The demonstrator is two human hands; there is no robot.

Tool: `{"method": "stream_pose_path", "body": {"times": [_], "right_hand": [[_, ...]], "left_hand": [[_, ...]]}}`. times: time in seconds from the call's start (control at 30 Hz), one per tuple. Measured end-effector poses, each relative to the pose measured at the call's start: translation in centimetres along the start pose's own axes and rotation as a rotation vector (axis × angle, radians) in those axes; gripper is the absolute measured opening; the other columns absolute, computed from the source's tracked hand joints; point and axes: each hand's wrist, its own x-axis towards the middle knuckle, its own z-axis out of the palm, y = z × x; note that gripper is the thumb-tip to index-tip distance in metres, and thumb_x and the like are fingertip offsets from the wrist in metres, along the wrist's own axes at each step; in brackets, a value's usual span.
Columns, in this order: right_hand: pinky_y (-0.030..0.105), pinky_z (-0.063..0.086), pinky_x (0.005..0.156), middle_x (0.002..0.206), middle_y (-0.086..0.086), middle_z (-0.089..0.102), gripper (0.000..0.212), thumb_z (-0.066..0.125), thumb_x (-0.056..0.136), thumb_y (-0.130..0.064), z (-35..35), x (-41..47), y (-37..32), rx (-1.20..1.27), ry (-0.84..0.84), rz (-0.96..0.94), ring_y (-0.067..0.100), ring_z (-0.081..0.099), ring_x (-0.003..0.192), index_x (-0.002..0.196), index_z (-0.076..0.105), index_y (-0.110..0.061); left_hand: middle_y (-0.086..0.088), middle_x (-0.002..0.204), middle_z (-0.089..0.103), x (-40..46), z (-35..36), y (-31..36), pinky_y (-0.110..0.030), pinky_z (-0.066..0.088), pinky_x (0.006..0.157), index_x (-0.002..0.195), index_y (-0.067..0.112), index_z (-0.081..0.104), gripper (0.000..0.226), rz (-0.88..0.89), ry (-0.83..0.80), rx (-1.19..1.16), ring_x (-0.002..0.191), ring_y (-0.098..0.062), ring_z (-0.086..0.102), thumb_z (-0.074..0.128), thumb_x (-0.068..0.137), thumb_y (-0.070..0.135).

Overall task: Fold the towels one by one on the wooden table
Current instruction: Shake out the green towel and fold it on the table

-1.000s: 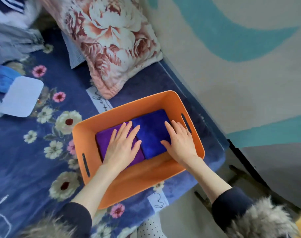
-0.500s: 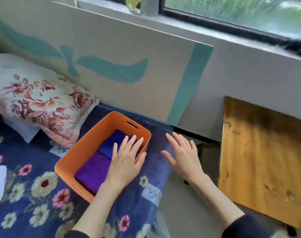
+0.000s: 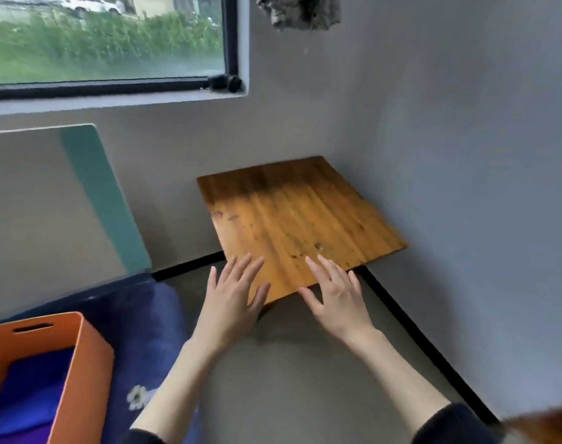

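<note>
The wooden table stands in the room's corner with a bare top. My left hand hovers at the table's near edge, fingers spread and straight, holding nothing. My right hand is beside it, also spread flat over the near edge and holding nothing. At the lower left, an orange basket sits on the bed. Inside it lie a folded blue towel and a purple towel, both partly cut off by the frame.
The bed with its dark blue floral cover lies left of the hands. A painted board leans on the wall under the window. Grey walls meet behind the table. Grey floor spreads between bed and wall.
Both hands have left the towels in the basket and swung right to the table's near edge. The view turned from the bed toward the corner table.
</note>
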Motion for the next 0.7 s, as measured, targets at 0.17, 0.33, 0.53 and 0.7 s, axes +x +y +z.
{"method": "stream_pose_path", "body": {"times": [0.17, 0.33, 0.53, 0.7], "right_hand": [[0.042, 0.009, 0.115, 0.154, -0.004, 0.022, 0.056, 0.038, 0.095, -0.045, -4.6, -8.2, 9.1, -0.021, 0.133, 0.249, 0.012, 0.016, 0.142, 0.146, 0.021, -0.031], [0.041, 0.015, 0.114, 0.152, -0.002, 0.025, 0.054, 0.039, 0.096, -0.043, -8.3, -19.9, 16.7, -0.049, 0.240, 0.486, 0.014, 0.022, 0.140, 0.145, 0.023, -0.029], [0.042, 0.021, 0.113, 0.148, -0.003, 0.034, 0.053, 0.040, 0.096, -0.041, -11.2, -36.3, 23.3, -0.091, 0.357, 0.745, 0.014, 0.026, 0.138, 0.144, 0.028, -0.025], [0.047, 0.025, 0.113, 0.149, -0.004, 0.032, 0.054, 0.041, 0.095, -0.042, -12.8, -49.1, 26.7, -0.096, 0.447, 0.992, 0.015, 0.027, 0.138, 0.145, 0.025, -0.028]], "left_hand": [[0.005, 0.153, 0.026, 0.0, 5.1, 10.7, -0.042, 0.005, 0.118, 0.143, 0.027, 0.032, 0.050, 0.253, -0.116, -0.019, 0.145, -0.014, 0.006, 0.038, 0.096, 0.044], [0.004, 0.152, 0.028, -3.5, 10.6, 22.2, -0.041, 0.005, 0.117, 0.142, 0.027, 0.034, 0.049, 0.482, -0.210, -0.056, 0.145, -0.014, 0.008, 0.038, 0.096, 0.044], [0.001, 0.144, 0.042, -12.3, 16.8, 35.0, -0.042, 0.015, 0.114, 0.135, 0.020, 0.046, 0.044, 0.743, -0.335, -0.166, 0.142, -0.018, 0.022, 0.048, 0.094, 0.037], [0.004, 0.147, 0.037, -20.1, 21.4, 44.5, -0.042, 0.010, 0.116, 0.137, 0.025, 0.041, 0.045, 0.940, -0.481, -0.205, 0.143, -0.017, 0.016, 0.039, 0.095, 0.043]]}}
